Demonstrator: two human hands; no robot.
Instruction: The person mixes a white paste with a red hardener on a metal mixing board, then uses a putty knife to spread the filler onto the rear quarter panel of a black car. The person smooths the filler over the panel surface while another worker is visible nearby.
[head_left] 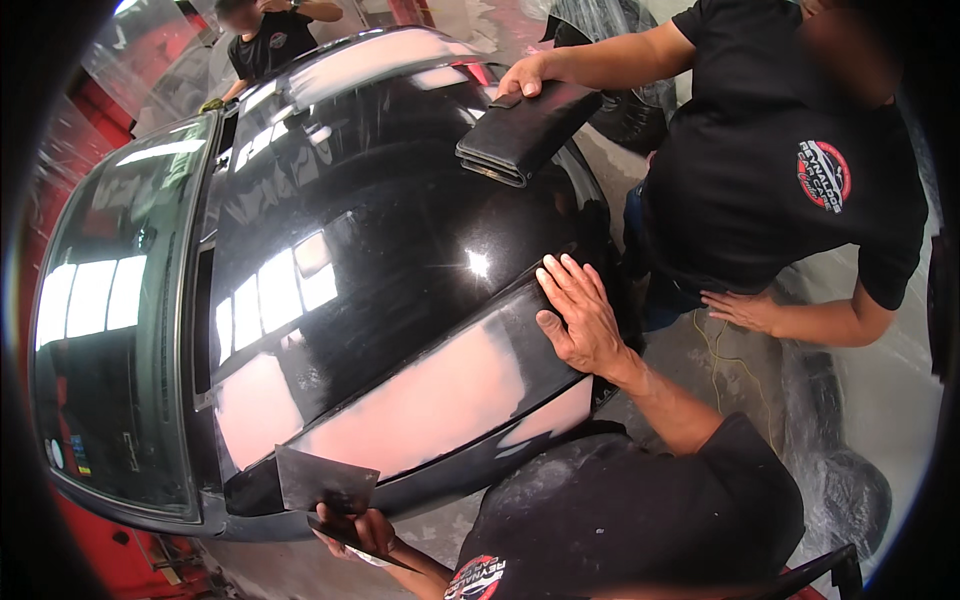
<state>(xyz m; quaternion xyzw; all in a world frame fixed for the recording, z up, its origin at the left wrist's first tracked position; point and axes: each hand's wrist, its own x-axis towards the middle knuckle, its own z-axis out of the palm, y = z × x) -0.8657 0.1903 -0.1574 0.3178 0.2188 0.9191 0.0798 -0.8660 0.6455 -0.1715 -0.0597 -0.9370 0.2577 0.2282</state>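
Observation:
My right hand lies with fingers stretched on the black edge of a car's front panel, which carries a long pale pink patch. Low at the left of the head view, my left hand grips dark, thin rectangular sheets beside the panel's lower end; part of the fingers is hidden behind them. The glossy black hood spans the middle, with more pink patches near its edges and bright window reflections.
At upper right a co-worker holds a black wallet-like case over the hood. Another person stands across the car at upper left. The windshield fills the left. A yellow cord and plastic sheeting lie at right.

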